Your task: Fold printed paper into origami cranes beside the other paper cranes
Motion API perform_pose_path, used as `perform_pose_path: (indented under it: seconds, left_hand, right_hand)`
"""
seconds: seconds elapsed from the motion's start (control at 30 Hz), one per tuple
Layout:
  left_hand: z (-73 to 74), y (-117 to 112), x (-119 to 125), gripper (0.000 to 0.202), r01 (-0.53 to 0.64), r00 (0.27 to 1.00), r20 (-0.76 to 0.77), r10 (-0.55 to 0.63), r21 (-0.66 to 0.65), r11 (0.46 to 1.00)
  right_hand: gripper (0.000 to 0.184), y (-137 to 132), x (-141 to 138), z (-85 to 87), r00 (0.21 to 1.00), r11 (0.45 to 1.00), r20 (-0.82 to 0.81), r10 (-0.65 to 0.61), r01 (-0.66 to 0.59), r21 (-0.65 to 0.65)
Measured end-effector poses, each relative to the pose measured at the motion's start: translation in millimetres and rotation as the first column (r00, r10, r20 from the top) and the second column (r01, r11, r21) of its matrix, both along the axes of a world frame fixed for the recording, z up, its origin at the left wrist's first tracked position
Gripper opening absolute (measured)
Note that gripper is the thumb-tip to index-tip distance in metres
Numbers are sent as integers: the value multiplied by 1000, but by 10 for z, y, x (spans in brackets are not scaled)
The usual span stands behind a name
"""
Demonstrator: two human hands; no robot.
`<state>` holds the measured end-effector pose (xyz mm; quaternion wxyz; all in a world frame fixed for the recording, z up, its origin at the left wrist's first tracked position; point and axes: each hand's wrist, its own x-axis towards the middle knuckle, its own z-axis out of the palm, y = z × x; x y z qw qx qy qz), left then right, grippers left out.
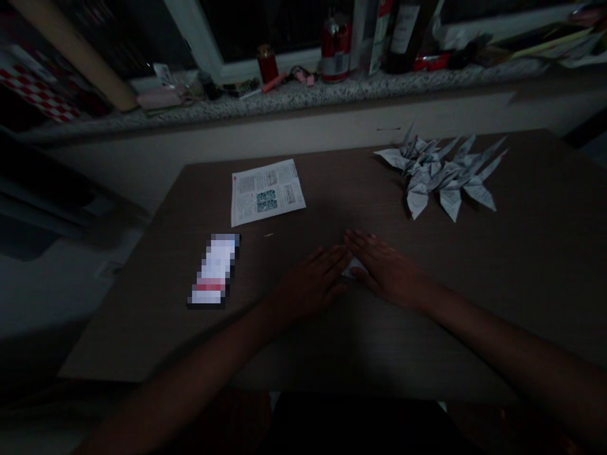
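Observation:
My left hand and my right hand lie flat on the dark wood-grain table, their fingertips meeting. A small piece of white paper shows between them, mostly hidden under my fingers. Several folded paper cranes, made from printed paper, lie in a heap to the upper right, well beyond my right hand. Left of my left hand are a printed sheet and a pixelated white and red rectangular item, neither touched.
Beyond the table's far edge runs a speckled stone ledge holding a red can, a bottle, a small red jar and assorted small items. A cardboard tube leans at the far left.

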<state>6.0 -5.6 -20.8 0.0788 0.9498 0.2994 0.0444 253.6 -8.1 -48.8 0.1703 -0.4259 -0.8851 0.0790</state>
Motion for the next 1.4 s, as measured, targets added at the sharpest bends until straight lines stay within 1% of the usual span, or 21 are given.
perform_pose_path:
  seconds: [0.27,0.5,0.67,0.77,0.87,0.97,1.0,1.1,1.17,1.27,1.4]
  left_hand:
    - [32,-118,-259,63,-49,998,-35,51,41,998]
    - [51,-246,-489,60,-128,990,-58,132,69,989]
    - [89,-311,-567,59,-173,980,-82,182,107,979]
    - [151,-318,-531,58,-182,979,-68,192,134,974]
    - [206,-301,-423,56,-186,980,-37,195,167,968]
    - [215,-258,-274,61,-164,985,-17,170,183,969]
    - [206,-238,-226,61,-132,991,-9,135,178,975]
    - [149,-171,-123,61,-37,999,-10,39,134,990]
    - [107,-133,-101,62,21,1000,-23,-20,68,997]
    - [74,-105,-120,65,34,999,-20,-34,-1,999]
    - [71,-105,-158,65,43,999,-9,-44,-42,998]
  right_hand:
    - [69,6,-12,11,1000,1000,19,-13,13,-23]
    - [67,8,-17,30,999,1000,34,-16,16,-27]
    - [66,2,-28,50,999,999,37,-21,22,-36]
    - [65,-2,-37,63,999,999,43,-19,21,-45]
    - [64,-2,-42,69,998,999,60,-28,30,-34]
    - [63,0,-45,72,997,999,70,-30,32,-27]
    - [63,1,-46,73,997,999,70,-29,31,-28]
    - [62,3,-47,72,998,999,63,-30,31,-27]
    - [62,0,-47,72,998,999,54,-30,32,-24]
    - [63,-9,-46,80,998,999,46,-30,31,-25]
    - [65,-25,-40,104,999,999,31,-25,26,-25]
